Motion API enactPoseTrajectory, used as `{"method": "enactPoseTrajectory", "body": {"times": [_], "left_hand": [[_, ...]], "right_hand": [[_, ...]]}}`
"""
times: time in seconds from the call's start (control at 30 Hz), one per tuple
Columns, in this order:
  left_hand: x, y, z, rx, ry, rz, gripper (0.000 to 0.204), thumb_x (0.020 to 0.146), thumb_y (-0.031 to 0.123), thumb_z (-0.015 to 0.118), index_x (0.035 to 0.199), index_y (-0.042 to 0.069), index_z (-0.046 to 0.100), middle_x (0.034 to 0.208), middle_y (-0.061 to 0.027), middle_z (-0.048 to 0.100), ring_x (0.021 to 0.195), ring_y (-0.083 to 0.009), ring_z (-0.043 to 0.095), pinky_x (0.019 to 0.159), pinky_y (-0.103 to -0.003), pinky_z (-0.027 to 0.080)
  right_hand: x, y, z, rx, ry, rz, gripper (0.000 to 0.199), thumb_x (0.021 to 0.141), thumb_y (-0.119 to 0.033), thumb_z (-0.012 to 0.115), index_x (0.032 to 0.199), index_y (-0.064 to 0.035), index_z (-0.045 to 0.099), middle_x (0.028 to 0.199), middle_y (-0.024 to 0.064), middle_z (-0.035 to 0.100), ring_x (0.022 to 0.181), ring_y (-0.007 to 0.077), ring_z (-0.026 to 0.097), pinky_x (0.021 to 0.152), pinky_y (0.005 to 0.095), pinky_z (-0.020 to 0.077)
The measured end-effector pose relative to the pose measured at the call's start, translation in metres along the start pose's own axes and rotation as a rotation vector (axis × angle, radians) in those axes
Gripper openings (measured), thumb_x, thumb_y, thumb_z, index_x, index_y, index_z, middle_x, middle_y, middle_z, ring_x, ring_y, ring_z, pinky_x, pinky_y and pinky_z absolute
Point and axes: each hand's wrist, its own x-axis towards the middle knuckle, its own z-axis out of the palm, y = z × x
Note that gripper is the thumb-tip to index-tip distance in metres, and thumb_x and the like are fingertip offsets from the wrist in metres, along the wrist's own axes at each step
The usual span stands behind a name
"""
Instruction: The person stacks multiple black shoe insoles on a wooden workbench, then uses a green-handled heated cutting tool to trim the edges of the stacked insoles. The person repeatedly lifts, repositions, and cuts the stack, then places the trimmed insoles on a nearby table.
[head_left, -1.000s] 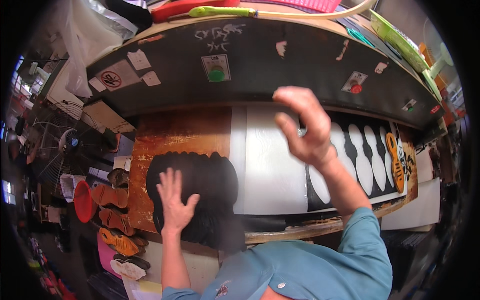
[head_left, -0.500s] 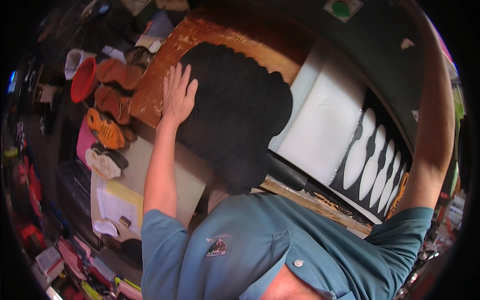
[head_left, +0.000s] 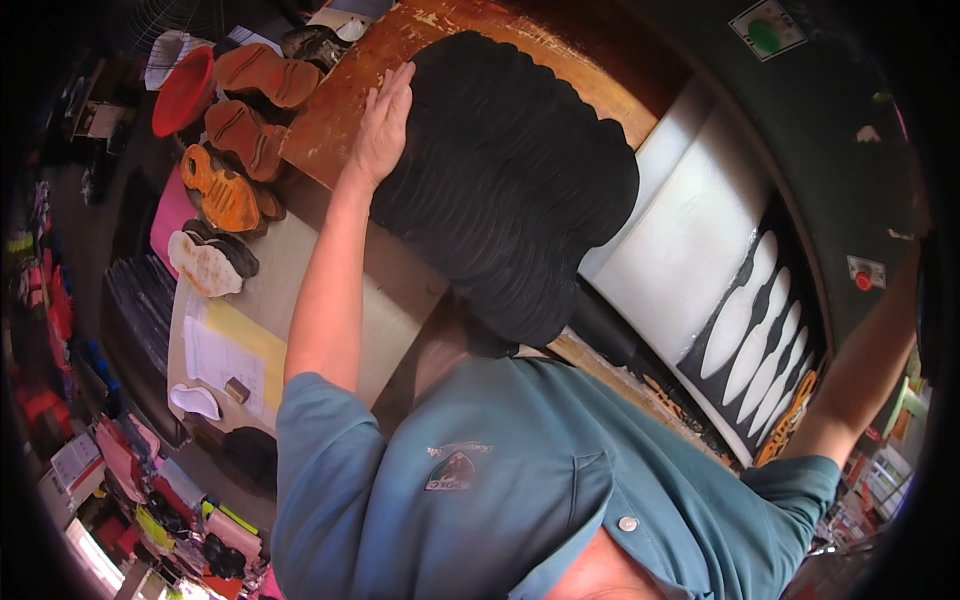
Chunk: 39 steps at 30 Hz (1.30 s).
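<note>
A thick stack of black sole-shaped sheets (head_left: 500, 180) leans in layers over the worn brown wooden board. My left hand (head_left: 383, 125) lies along the stack's left side, its fingers stretched out and held close together, with nothing gripped. My right forearm (head_left: 865, 350) reaches up along the right rim beside a dark green machine panel (head_left: 840, 150); the hand itself is lost beyond the dark edge of the picture. To the right of the stack is a white slab (head_left: 690, 220), and past it a black sheet with several white sole-shaped gaps (head_left: 740, 325).
Brown and orange sole-shaped cutting dies (head_left: 225, 195) line the left, near a red bowl (head_left: 185, 92). Papers (head_left: 225, 350) lie on the pale table (head_left: 330, 300) at lower left. The green machine panel carries a green button (head_left: 764, 36) and a red button (head_left: 863, 280).
My left hand's spread fingers have drawn together and turned edge-on against the stack. My right arm has swung lower and outward along the right rim. The whole view has shifted.
</note>
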Motion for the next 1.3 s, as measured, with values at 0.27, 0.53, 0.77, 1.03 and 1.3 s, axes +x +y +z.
{"method": "enactPoseTrajectory", "body": {"times": [0.27,0.53,0.77,1.03,1.3], "left_hand": [[0.0,0.007,-0.012,-0.279,-0.067,-0.073,0.07,0.121,0.047,0.027,0.168,-0.004,0.037,0.177,-0.0155,0.035,0.166,-0.0242,0.026,0.136,-0.037,0.018],[0.003,-0.009,0.0,0.199,-0.08,0.064,0.063,0.119,0.044,0.034,0.164,0.002,0.048,0.175,-0.0194,0.038,0.168,-0.0352,0.024,0.136,-0.051,0.011],[0.008,-0.025,-0.004,0.338,-0.031,0.249,0.053,0.112,0.028,0.053,0.157,0.001,0.055,0.168,-0.0216,0.048,0.16,-0.0403,0.038,0.131,-0.056,0.028],[0.005,-0.032,0.002,0.551,0.029,0.28,0.055,0.112,0.03,0.051,0.159,0.001,0.052,0.171,-0.0265,0.04,0.16,-0.0458,0.034,0.132,-0.058,0.025],[0.009,-0.03,-0.013,0.499,-0.07,0.226,0.062,0.115,0.038,0.049,0.164,0.0,0.044,0.173,-0.0281,0.035,0.164,-0.0451,0.028,0.133,-0.059,0.018]], "right_hand": [[-0.142,-0.124,0.118,0.495,-0.8,0.053,0.026,0.102,-0.006,0.07,0.127,0.001,0.068,0.103,0.0181,0.077,0.094,0.0325,0.076,0.087,0.0418,0.061],[-0.161,-0.156,0.16,0.15,-0.55,-0.007,0.018,0.093,-0.007,0.079,0.107,-0.0014,0.07,0.087,0.0196,0.073,0.08,0.0403,0.073,0.075,0.048,0.0601],[-0.163,-0.158,0.168,0.089,-0.559,0.08,0.021,0.097,-0.02,0.083,0.107,-0.0038,0.073,0.087,0.0178,0.074,0.078,0.0376,0.074,0.07,0.0458,0.058],[-0.163,-0.17,0.185,-0.045,-0.57,-0.011,0.025,0.096,-0.024,0.084,0.1,-0.003,0.071,0.084,0.016,0.075,0.078,0.0364,0.074,0.075,0.0459,0.0599],[-0.153,-0.158,0.201,0.066,-0.524,-0.041,0.023,0.097,-0.024,0.081,0.101,-0.0043,0.07,0.079,0.0185,0.072,0.075,0.0405,0.071,0.069,0.0496,0.0557]]}}
